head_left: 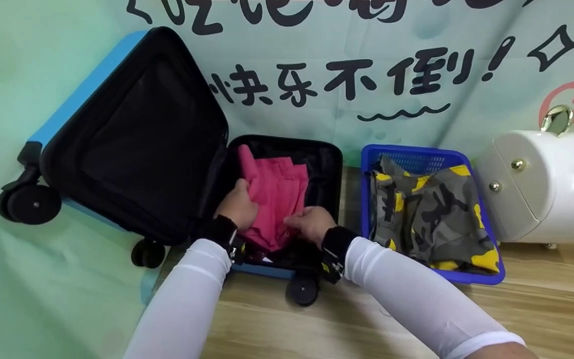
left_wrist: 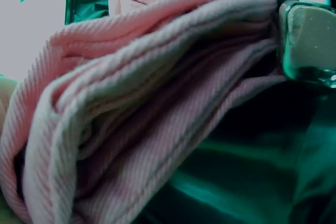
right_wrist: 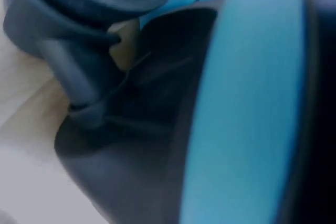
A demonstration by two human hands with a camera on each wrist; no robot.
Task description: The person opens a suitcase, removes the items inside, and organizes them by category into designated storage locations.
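1. Pink cloth (head_left: 278, 187): folded, lying in the open case's (head_left: 142, 124) base.
2. Right hand (head_left: 313, 223): fingers pinching its lower right edge.
3. Left hand (head_left: 238, 207): at its left edge; fingers partly hidden, can't tell grip.
4. Probably light, soft, sturdy; best held by both sides.

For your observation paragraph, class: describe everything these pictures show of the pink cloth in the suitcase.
The pink cloth is folded into several layers. The head view shows it strong pink; the left wrist view, paler, with a diagonal ribbed, denim-like weave and thick folded edges. It lies rumpled in the black-lined lower half of the open suitcase, a narrow fold jutting at its upper left. The left hand touches its left side; the right hand pinches its lower right edge.
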